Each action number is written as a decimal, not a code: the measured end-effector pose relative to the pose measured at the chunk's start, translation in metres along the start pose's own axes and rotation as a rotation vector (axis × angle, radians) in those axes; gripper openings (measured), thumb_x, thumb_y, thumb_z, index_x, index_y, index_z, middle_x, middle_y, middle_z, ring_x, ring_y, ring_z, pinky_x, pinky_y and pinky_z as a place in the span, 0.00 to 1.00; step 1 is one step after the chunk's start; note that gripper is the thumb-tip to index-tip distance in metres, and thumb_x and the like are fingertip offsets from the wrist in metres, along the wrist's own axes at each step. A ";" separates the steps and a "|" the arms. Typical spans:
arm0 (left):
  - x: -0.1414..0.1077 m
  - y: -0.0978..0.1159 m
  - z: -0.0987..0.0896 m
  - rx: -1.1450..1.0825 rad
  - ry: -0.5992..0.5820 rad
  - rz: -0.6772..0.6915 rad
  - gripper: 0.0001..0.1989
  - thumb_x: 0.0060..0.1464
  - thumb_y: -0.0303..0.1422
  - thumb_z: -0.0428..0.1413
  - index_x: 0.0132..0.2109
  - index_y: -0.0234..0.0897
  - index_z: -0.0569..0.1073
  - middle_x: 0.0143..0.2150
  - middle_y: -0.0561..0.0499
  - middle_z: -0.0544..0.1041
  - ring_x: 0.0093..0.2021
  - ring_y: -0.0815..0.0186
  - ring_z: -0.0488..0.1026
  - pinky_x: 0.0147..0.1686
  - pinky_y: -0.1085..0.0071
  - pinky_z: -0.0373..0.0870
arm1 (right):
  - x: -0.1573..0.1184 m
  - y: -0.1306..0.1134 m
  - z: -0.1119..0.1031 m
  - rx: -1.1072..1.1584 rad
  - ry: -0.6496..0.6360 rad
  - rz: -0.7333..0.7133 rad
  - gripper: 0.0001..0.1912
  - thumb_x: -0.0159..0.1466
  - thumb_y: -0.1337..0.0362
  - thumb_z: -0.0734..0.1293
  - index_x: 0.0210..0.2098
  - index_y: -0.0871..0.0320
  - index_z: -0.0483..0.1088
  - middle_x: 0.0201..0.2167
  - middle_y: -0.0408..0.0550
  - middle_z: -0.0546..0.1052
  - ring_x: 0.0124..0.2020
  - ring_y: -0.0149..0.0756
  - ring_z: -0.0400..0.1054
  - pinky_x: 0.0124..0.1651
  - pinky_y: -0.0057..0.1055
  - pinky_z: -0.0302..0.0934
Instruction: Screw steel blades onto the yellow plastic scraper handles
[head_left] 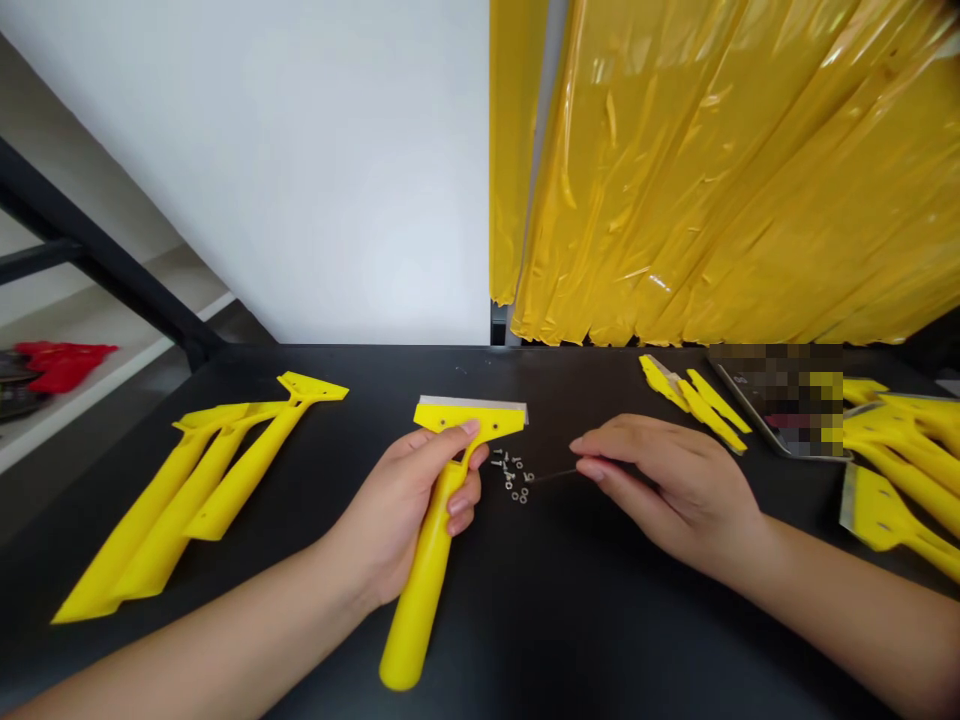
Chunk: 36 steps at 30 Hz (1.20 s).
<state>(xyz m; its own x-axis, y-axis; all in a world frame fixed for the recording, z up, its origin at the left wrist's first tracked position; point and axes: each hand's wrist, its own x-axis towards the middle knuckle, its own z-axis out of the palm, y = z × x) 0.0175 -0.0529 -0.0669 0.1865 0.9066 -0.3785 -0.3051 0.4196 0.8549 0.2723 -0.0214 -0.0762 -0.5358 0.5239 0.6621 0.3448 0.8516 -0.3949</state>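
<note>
A yellow scraper (420,585) with a metal blade along its top edge is in my left hand (409,490). The thumb presses on the scraper's head between two small dark holes, and the fingers wrap behind its neck. My right hand (667,480) pinches a thin dark rod (553,475) between thumb and fingertips. The rod's far end reaches the small screws and nuts (514,478), which lie loose on the black table just right of the scraper's head. Whether the tip touches one is too small to tell.
Several yellow handles (161,490) lie at the left of the black table (525,620). Yellow strips (701,405), a partly blurred tray or device (757,400) and more scrapers (892,510) lie at the right. Behind stand a white panel and yellow plastic sheeting (712,180).
</note>
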 end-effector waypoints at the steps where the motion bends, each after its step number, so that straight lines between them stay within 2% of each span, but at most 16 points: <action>1: 0.000 0.000 0.000 -0.002 -0.001 0.000 0.18 0.64 0.44 0.61 0.32 0.37 0.72 0.18 0.56 0.64 0.19 0.72 0.56 0.20 0.77 0.58 | 0.000 0.000 0.000 -0.003 0.002 -0.005 0.12 0.71 0.72 0.70 0.52 0.54 0.74 0.38 0.48 0.83 0.35 0.35 0.78 0.40 0.32 0.73; 14: 0.001 -0.003 -0.002 0.000 -0.002 -0.004 0.17 0.65 0.43 0.61 0.32 0.37 0.73 0.18 0.56 0.64 0.20 0.72 0.57 0.20 0.78 0.59 | 0.000 -0.001 -0.007 -0.091 -0.055 -0.140 0.16 0.70 0.72 0.70 0.56 0.54 0.72 0.35 0.49 0.83 0.37 0.40 0.78 0.42 0.36 0.75; 18: 0.001 -0.004 -0.003 -0.007 0.002 0.000 0.17 0.65 0.43 0.61 0.32 0.36 0.73 0.19 0.56 0.65 0.20 0.72 0.58 0.20 0.78 0.59 | 0.001 -0.003 -0.012 -0.073 -0.046 -0.119 0.17 0.70 0.72 0.70 0.57 0.54 0.73 0.35 0.49 0.83 0.36 0.40 0.78 0.41 0.37 0.75; 23: 0.002 -0.004 -0.003 -0.007 -0.003 -0.007 0.16 0.65 0.42 0.61 0.32 0.36 0.73 0.19 0.55 0.65 0.20 0.72 0.58 0.20 0.78 0.59 | 0.004 -0.005 -0.017 -0.090 0.031 -0.040 0.18 0.69 0.74 0.70 0.56 0.52 0.75 0.37 0.48 0.84 0.36 0.40 0.79 0.39 0.36 0.74; 29: 0.003 -0.005 -0.004 0.005 0.009 -0.014 0.18 0.65 0.44 0.61 0.32 0.36 0.73 0.18 0.55 0.65 0.19 0.72 0.58 0.20 0.77 0.59 | 0.005 -0.002 -0.015 -0.161 0.113 0.012 0.13 0.70 0.73 0.70 0.52 0.54 0.75 0.38 0.47 0.84 0.36 0.36 0.80 0.39 0.31 0.74; 32: 0.004 -0.005 -0.004 0.007 0.010 -0.018 0.18 0.65 0.44 0.61 0.32 0.36 0.73 0.18 0.55 0.64 0.19 0.72 0.58 0.20 0.77 0.59 | 0.004 -0.002 -0.014 -0.147 0.102 0.007 0.12 0.70 0.74 0.70 0.51 0.57 0.75 0.38 0.48 0.84 0.36 0.34 0.79 0.39 0.30 0.72; 36: 0.004 -0.005 -0.004 0.006 0.015 -0.023 0.18 0.65 0.44 0.60 0.32 0.36 0.73 0.18 0.55 0.65 0.19 0.72 0.58 0.20 0.77 0.59 | 0.003 -0.003 -0.015 -0.096 0.026 -0.039 0.12 0.70 0.76 0.69 0.52 0.62 0.75 0.36 0.49 0.82 0.34 0.32 0.76 0.39 0.29 0.71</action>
<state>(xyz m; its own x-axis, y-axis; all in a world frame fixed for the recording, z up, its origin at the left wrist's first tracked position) 0.0162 -0.0508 -0.0739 0.1795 0.8972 -0.4036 -0.2947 0.4405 0.8480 0.2813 -0.0228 -0.0638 -0.5306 0.4891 0.6923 0.3970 0.8650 -0.3070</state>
